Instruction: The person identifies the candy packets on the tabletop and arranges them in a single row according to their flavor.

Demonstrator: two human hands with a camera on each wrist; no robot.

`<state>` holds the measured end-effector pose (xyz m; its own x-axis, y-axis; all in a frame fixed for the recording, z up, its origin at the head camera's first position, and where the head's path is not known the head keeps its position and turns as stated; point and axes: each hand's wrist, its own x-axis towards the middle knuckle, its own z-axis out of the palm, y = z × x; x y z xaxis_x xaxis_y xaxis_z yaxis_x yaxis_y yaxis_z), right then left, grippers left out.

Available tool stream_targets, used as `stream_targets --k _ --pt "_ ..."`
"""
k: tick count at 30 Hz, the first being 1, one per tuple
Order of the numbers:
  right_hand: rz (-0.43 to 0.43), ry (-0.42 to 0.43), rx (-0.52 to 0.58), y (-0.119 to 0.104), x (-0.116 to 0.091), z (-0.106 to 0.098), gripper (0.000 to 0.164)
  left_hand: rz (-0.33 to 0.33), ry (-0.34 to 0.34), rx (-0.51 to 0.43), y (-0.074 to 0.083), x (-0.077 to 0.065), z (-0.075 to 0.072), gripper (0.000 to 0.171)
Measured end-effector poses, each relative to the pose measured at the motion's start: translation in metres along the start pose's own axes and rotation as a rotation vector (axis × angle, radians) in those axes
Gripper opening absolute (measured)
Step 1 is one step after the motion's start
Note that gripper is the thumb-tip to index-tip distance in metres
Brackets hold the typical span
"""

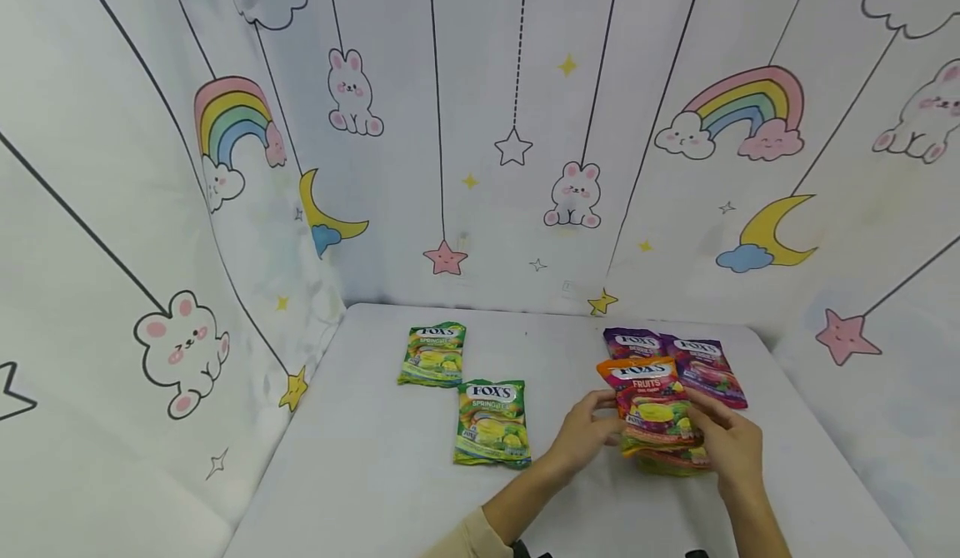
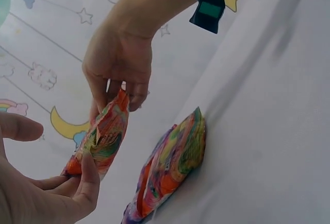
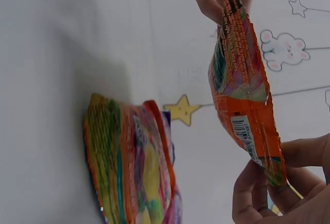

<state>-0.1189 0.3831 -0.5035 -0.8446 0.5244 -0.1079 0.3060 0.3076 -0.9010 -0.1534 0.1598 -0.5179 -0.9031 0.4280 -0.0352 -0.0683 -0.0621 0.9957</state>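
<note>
White table (image 1: 352, 491) meets cartoon-printed walls (image 1: 480, 67), the left hand (image 1: 585, 435) and right hand (image 1: 731, 441) pinching a Fruits packet (image 1: 654, 404).

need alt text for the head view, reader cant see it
A person's left hand and right hand hold up a red-orange Fox's Fruits packet over a similar packet on a white table. Two purple Fox's Berries packets lie behind; two green Fox's Spring Tea packets lie to the left.

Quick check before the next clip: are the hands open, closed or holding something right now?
Left hand: closed, holding one side of the raised Fruits packet.
Right hand: closed, holding the opposite side of that same packet.
</note>
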Motion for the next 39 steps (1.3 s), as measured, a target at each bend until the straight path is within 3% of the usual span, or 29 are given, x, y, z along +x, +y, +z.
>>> stream_targets --k 5,12,18,31,39 --pt "0.024 0.036 0.009 0.009 0.007 -0.013 0.041 0.0 -0.02 -0.052 -0.001 0.006 0.015 0.047" --pt "0.06 0.077 0.012 0.018 0.02 -0.032 0.046 -0.01 -0.036 -0.055 0.001 0.017 0.04 0.045" --pt "0.08 0.114 -0.001 0.028 0.028 -0.049 0.043 -0.031 -0.088 -0.062 -0.001 0.024 0.059 0.045" --pt "0.133 0.147 -0.007 0.047 0.042 -0.066 0.045 -0.077 -0.164 -0.079 -0.014 0.038 0.081 0.05" --pt "0.164 0.175 -0.031 0.06 0.055 -0.076 0.045 -0.129 -0.152 -0.051 -0.019 0.046 0.102 0.055"
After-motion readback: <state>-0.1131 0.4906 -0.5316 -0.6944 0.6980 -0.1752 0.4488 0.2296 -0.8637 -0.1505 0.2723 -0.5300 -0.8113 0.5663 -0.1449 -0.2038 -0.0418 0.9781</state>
